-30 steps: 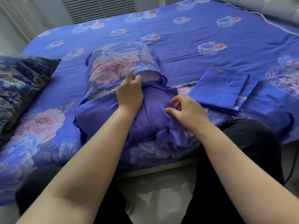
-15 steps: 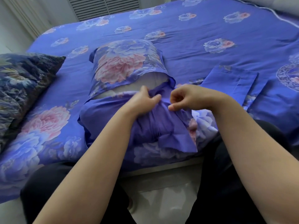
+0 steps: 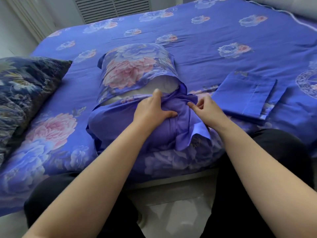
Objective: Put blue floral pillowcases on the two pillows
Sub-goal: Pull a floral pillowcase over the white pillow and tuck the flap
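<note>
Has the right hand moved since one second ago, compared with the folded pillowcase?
Yes. The right hand moved up the pillow, farther from the person, nearer level with the folded pillowcase.

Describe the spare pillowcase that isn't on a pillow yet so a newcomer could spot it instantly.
Start from the bed with its blue floral sheet. Near its front edge the hands work on a half-covered pillow; look just right of the right hand. The folded pillowcase lies there: a flat, plain blue rectangle with crisp edges, unlike the plump pillow and the dark floral cushion at far left.
</note>
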A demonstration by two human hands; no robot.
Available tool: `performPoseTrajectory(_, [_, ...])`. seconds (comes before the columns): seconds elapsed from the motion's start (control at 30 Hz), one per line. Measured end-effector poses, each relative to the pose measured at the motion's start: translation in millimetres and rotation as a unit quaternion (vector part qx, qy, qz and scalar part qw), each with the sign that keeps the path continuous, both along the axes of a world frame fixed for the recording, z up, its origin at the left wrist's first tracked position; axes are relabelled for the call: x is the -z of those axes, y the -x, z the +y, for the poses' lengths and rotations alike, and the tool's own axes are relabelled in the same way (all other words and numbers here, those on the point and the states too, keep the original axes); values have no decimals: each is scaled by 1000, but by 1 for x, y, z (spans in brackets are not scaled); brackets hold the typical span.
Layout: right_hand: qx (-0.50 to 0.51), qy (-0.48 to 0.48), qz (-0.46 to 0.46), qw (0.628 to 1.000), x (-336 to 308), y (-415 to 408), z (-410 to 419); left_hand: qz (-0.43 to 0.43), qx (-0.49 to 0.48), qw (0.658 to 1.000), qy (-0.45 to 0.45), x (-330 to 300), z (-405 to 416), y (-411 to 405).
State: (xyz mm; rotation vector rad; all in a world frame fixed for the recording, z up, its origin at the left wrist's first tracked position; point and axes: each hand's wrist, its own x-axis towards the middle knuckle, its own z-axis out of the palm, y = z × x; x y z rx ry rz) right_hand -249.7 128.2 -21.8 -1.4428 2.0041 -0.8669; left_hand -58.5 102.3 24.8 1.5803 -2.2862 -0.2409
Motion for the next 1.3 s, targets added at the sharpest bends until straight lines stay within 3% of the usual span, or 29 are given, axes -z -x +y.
performPoseTrajectory(0.1, [-29,-142,-128,981,-9,-3,14,-49,25,998,25,-13,-19,3])
performPoseTrajectory(0.2, [0,-141,-231,963,-9,-10,18,-55,59,996,42,-4,-25,6])
performPoseTrajectory(0.3, [25,-46,-161,986,-15,-14,13,38,66,996,41,2,-18,-3])
performPoseTrajectory(0.4, [91,60,-75,991,-25,-2,-1,134,74,982,109,-2,4,-19])
performPoseTrajectory(0.47, [155,47,-20,987,-23,19,-8,121,70,972,187,5,21,-34])
performPoseTrajectory(0.53, [209,7,98,973,-17,31,-9,76,33,965,249,22,33,-54])
performPoseTrajectory(0.6, [229,92,192,950,-14,20,-2,67,-1,961,270,43,43,-70])
performPoseTrajectory(0.7, [126,365,248,888,-12,-30,18,107,-41,955,274,65,58,-77])
performPoseTrajectory(0.77, [-27,447,242,861,-1,-70,39,154,-50,956,245,73,65,-78])
performPoseTrajectory(0.83, [-140,426,269,852,16,-99,53,179,-78,957,214,78,67,-80])
performPoseTrajectory(1.03, [-186,327,397,837,50,-113,40,219,-184,951,120,83,65,-87])
performPoseTrajectory(1.17, [-143,391,349,840,40,-118,27,187,-155,962,123,84,55,-83])
performPoseTrajectory(1.3, [-78,400,367,836,23,-120,16,103,-115,968,196,65,33,-81])
